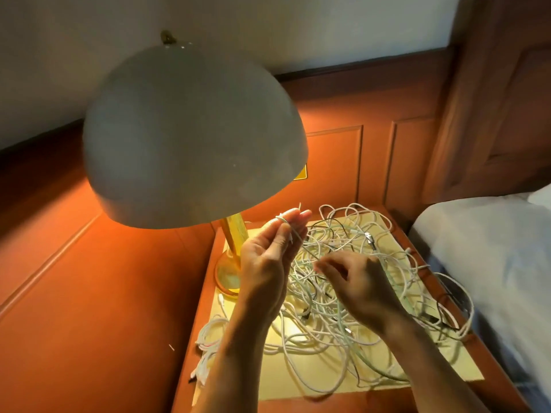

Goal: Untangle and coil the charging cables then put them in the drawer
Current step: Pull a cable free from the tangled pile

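Most thin white charging cables (328, 311) lie tangled on orange wooden table (195, 317). Left hand (268, 254) holds one cable looped over fingers; right hand (360, 284) pinches strand. Coiling barely begun; drawer unseen.

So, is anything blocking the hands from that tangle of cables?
Nothing visible does. The left hand holds a white cable, and the right hand pinches a strand of the cable tangle directly beneath it. The lamp shade hangs close above the left hand.
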The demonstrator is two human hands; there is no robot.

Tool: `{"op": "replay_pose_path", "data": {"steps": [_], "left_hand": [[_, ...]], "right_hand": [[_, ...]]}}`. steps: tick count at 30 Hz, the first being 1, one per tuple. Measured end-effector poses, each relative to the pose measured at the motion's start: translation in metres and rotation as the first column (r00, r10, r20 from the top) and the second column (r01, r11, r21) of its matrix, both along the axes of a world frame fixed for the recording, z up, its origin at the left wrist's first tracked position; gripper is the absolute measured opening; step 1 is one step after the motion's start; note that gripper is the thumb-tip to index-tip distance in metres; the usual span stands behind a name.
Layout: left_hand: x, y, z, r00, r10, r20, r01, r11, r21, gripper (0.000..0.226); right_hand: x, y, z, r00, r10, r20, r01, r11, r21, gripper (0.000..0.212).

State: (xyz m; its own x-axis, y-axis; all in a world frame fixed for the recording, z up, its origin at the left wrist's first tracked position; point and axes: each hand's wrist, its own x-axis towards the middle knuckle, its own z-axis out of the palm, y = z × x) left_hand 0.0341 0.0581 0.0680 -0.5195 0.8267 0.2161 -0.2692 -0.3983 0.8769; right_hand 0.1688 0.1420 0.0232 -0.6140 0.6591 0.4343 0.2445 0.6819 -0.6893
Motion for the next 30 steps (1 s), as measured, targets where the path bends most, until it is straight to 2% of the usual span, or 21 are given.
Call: {"op": "replay_pose_path", "data": {"steps": [1, 3, 6, 8, 10, 14, 17, 20, 24, 27, 30], "left_hand": [[-0.003, 0.001, -0.009, 0.998, 0.025, -0.06, -0.027, 0.999, -0.032, 0.029], [-0.011, 0.004, -0.03, 0.96, 0.076, -0.271, -0.118, 0.983, -0.143, 0.028], [-0.025, 0.004, -0.055, 0.815, 0.002, -0.579, -0.192, 0.945, -0.266, 0.028], [-0.03, 0.005, -0.063, 0.762, -0.09, -0.641, -0.181, 0.921, -0.345, 0.027], [-0.027, 0.005, -0.066, 0.744, -0.215, -0.632, -0.103, 0.899, -0.426, 0.025], [-0.013, 0.003, -0.059, 0.725, -0.417, -0.548, 0.125, 0.862, -0.491, 0.026], [-0.009, 0.001, -0.052, 0.768, -0.497, -0.404, 0.315, 0.842, -0.437, 0.029], [-0.004, -0.001, -0.045, 0.782, -0.595, -0.187, 0.534, 0.794, -0.29, 0.027], [0.006, 0.001, -0.045, 0.762, -0.642, 0.085, 0.646, 0.763, -0.023, 0.026], [0.009, 0.004, -0.048, 0.755, -0.623, 0.203, 0.615, 0.781, 0.108, 0.024], [0.01, 0.006, -0.048, 0.791, -0.551, 0.265, 0.539, 0.833, 0.125, 0.024]], "right_hand": [[0.002, 0.0, -0.004, 0.999, 0.018, 0.049, -0.017, 1.0, -0.013, 0.019], [0.003, 0.001, -0.008, 0.987, 0.03, 0.155, -0.038, 0.998, 0.045, 0.015], [0.01, 0.009, -0.006, 0.974, 0.071, 0.217, -0.105, 0.983, 0.152, 0.023], [0.018, 0.016, -0.005, 0.974, 0.108, 0.2, -0.153, 0.962, 0.226, 0.03], [0.023, 0.023, -0.003, 0.975, 0.143, 0.172, -0.192, 0.93, 0.312, 0.027], [0.029, 0.031, 0.002, 0.99, 0.141, -0.007, -0.128, 0.913, 0.387, 0.022], [0.033, 0.032, 0.007, 0.981, 0.11, -0.163, -0.047, 0.936, 0.348, 0.015], [0.033, 0.032, 0.003, 0.972, 0.072, -0.222, -0.021, 0.975, 0.223, 0.017], [0.031, 0.033, -0.014, 0.984, 0.062, -0.165, -0.069, 0.997, -0.036, 0.022], [0.031, 0.033, -0.024, 0.995, 0.093, -0.034, -0.095, 0.994, -0.06, 0.022], [0.035, 0.029, -0.023, 0.99, 0.133, 0.041, -0.131, 0.991, -0.03, 0.03]]}}
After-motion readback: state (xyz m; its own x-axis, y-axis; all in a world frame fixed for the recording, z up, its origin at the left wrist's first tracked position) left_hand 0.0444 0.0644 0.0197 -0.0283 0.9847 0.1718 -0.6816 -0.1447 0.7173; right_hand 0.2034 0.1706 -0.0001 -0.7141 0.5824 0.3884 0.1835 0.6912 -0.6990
